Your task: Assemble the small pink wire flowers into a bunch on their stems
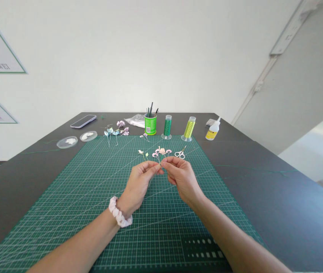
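Observation:
My left hand point(139, 182) and my right hand point(183, 177) meet over the green cutting mat, thumbs and fingers pinched together. Between the fingertips are the thin stems of a small spray of pink flowers point(161, 151), whose heads point away from me. Both hands seem to grip the stems; the fingers partly hide the lower ends. Just left of the spray lie a pale bud point(141, 152) and a small green leaf point(147, 154) on thin stems. White-handled scissors point(180, 154) rest just beyond my right hand. A pale scrunchie point(119, 213) circles my left wrist.
Beyond the cutting mat point(93, 212) stand a green can of tools point(150, 125), a green thread spool point(167, 127), a yellow-green spool point(189, 129) and a glue bottle point(212, 131). Blue flowers point(109, 132), purple flowers point(125, 131), shallow dishes point(60, 143) and a phone point(83, 121) lie left.

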A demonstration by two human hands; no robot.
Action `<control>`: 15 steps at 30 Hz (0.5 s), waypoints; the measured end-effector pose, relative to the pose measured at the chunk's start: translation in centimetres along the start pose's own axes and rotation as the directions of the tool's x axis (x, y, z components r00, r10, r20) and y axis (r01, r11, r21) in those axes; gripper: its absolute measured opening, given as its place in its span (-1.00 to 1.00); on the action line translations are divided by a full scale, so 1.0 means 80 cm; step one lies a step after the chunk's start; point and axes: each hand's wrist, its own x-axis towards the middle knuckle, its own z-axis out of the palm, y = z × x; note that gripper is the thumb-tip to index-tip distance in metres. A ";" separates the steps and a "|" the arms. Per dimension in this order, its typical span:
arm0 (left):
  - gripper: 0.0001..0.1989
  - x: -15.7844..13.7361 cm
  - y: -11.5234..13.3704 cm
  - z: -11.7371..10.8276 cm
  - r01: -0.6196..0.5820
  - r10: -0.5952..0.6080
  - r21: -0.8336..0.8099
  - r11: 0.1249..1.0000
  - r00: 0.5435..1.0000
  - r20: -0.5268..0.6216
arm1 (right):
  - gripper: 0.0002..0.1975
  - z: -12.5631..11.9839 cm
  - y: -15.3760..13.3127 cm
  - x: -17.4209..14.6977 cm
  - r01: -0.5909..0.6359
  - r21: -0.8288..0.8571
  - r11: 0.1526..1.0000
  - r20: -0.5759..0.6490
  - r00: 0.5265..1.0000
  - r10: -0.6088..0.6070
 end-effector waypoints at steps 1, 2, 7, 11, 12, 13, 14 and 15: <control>-0.85 0.000 0.000 0.000 0.003 -0.003 -0.011 1.000 1.000 0.003 | -0.75 0.000 0.000 0.000 -0.002 0.004 1.000 -0.001 1.000 0.002; -0.86 0.001 0.000 0.000 0.004 -0.004 -0.019 1.000 1.000 0.006 | -0.75 0.000 0.000 0.000 -0.004 0.008 1.000 -0.003 1.000 0.005; -0.87 0.003 0.000 0.001 0.007 -0.007 -0.041 0.999 1.000 0.001 | -0.74 0.000 0.000 0.000 -0.015 0.019 1.000 -0.003 1.000 0.015; -0.88 0.003 0.000 0.001 0.019 -0.019 -0.060 0.998 1.000 0.004 | -0.75 0.000 -0.001 0.000 -0.009 0.021 1.000 -0.002 1.000 0.009; -0.87 0.002 0.000 0.001 0.022 -0.022 -0.064 0.998 1.000 0.005 | -0.75 0.000 -0.001 0.000 -0.008 0.020 1.000 -0.001 1.000 0.008; -0.87 0.002 0.000 0.001 0.026 -0.026 -0.068 0.997 1.000 0.005 | -0.75 0.000 -0.001 0.000 -0.007 0.018 1.000 0.001 1.000 0.007; -0.87 0.002 0.000 0.001 0.031 -0.030 -0.073 0.997 1.000 0.004 | -0.76 0.000 0.000 0.001 -0.007 0.016 1.000 0.002 1.000 0.006; -0.87 0.002 -0.001 0.002 0.035 -0.035 -0.078 0.996 0.999 0.004 | -0.76 0.000 0.000 0.001 -0.006 0.015 1.000 0.003 1.000 0.006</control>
